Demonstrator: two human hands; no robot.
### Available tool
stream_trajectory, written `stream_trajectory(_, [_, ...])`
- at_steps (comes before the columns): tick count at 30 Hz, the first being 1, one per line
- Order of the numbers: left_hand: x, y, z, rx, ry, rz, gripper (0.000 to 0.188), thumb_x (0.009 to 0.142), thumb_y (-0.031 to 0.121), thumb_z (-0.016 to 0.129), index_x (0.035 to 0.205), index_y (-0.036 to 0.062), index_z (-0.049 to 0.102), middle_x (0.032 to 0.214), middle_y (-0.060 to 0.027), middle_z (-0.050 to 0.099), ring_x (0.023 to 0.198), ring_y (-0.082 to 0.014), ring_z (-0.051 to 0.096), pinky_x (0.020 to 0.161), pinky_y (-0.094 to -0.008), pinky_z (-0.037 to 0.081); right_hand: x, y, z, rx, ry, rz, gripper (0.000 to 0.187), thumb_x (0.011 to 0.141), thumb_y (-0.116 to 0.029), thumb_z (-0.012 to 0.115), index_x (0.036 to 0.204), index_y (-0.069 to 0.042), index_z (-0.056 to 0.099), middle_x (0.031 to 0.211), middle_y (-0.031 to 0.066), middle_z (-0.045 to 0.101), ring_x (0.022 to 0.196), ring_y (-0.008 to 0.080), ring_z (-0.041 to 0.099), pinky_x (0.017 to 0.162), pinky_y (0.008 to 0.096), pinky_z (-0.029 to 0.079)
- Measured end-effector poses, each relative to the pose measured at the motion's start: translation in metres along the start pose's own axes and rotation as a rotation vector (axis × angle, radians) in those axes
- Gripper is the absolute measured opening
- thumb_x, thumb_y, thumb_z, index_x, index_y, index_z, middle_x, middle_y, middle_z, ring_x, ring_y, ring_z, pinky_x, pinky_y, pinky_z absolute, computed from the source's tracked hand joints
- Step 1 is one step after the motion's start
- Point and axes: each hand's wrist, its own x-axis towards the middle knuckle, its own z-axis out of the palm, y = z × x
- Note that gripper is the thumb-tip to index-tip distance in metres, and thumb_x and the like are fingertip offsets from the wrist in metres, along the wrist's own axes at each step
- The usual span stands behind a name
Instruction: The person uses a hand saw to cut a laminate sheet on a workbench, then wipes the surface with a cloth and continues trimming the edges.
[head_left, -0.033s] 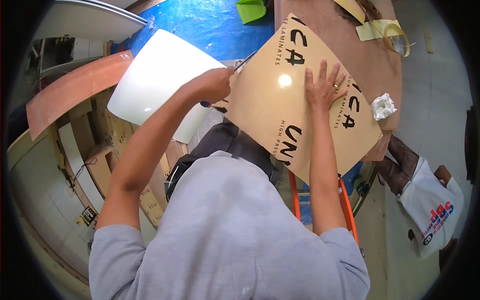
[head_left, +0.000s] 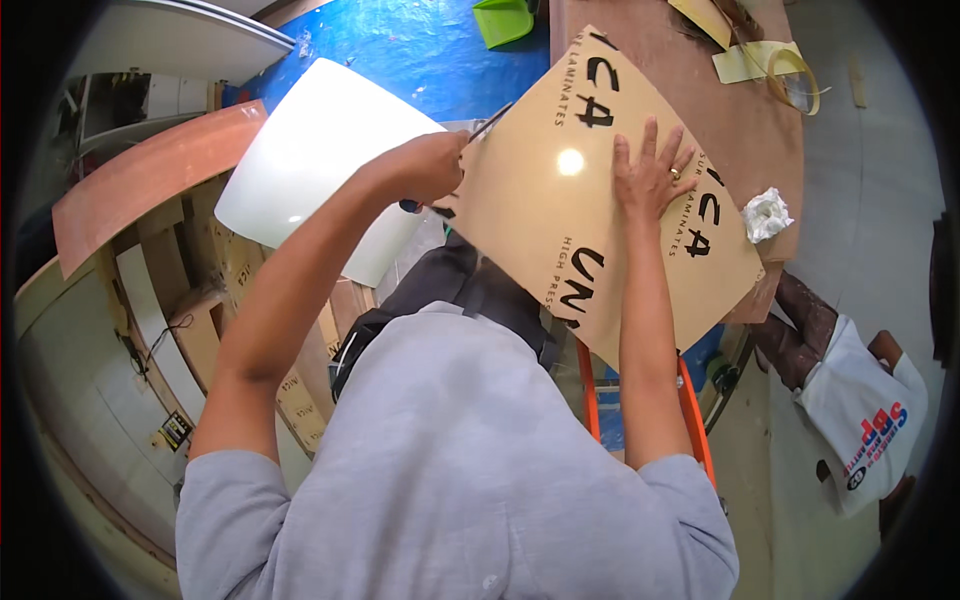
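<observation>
A tan laminate sheet [head_left: 515,205] with black lettering lies turned cornerwise in front of me, its near corner reaching past the bench edge. My right hand [head_left: 652,180] rests flat on it, fingers spread, a ring on one finger. At the sheet's left edge, my left hand [head_left: 430,168] is closed round a long thin file-like tool [head_left: 497,117]. The tool's dark metal tip sticks out beyond the fist, and a dark handle end shows below it. The fist hides its middle, so I cannot make out its exact kind.
A glossy white sheet [head_left: 320,150] lies to the left, with a reddish-brown board [head_left: 160,185] beyond it. On the brown bench [head_left: 690,60] are crumpled white paper [head_left: 766,214] and a tape roll [head_left: 790,80]. A green dustpan [head_left: 503,20] sits on blue sheeting [head_left: 420,60]. Another person [head_left: 860,410] is at right.
The laminate sheet and my right hand on it have shifted very slightly to the right. My left hand has moved only a little, still gripping the file-like tool.
</observation>
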Motion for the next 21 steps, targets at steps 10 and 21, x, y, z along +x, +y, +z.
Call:
stream_trajectory(10, [-0.032,-0.006,0.006,0.307,0.128,0.104,0.069,0.087,-0.002,0.043,0.155,-0.0078,0.03,0.111,-0.0318,0.066,0.099,-0.043,0.068,0.088,-0.0481,0.054,-0.023,-0.015,0.007,0.023,0.043,0.019,0.077,0.101,-0.066,0.039,0.164,-0.024,0.03,0.172,0.0199,0.013,0.157,0.0493,0.005,0.116,0.0776,0.001])
stream_trajectory(21, [0.029,0.011,-0.008,0.189,-0.021,0.029,0.071,0.087,-0.005,0.045,0.157,-0.003,0.03,0.095,-0.0278,0.069,0.064,-0.0327,0.068,0.052,-0.0429,0.053,-0.027,-0.021,-0.002,-0.012,0.029,0.048,0.076,0.1,-0.066,0.04,0.164,-0.024,0.031,0.172,0.019,0.014,0.157,0.049,0.008,0.117,0.077,0.002])
